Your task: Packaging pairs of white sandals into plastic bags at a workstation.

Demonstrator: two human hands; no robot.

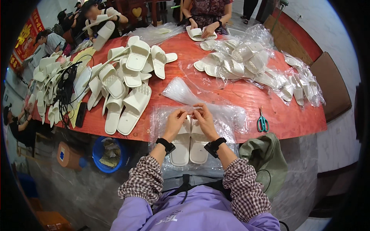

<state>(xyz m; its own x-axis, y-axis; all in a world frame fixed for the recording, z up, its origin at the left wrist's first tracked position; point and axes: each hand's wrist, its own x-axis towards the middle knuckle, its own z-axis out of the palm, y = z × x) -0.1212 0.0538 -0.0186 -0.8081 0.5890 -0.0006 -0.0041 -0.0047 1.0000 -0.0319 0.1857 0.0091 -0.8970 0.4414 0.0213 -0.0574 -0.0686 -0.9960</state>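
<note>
A pair of off-white slippers (180, 148) lies side by side in front of me at the table's near edge, with a clear plastic bag (220, 129) spread around and under it. Over the far ends of the slippers, my left hand (176, 122) and my right hand (204, 120) come close together. The fingers of both are curled in a pinch on thin clear plastic, apparently part of the bag. Whether the slippers lie inside the bag or on it, I cannot tell. Just beyond my hands is a fanned bundle of clear plastic bags (179, 91).
Loose slippers (133, 104) are heaped on the red table (165, 86) at left; bagged ones (246, 57) lie at right. Teal scissors (262, 122) rest near the right edge. A blue bin (99, 158) stands below. Across the table, a person's hands (204, 30) handle slippers.
</note>
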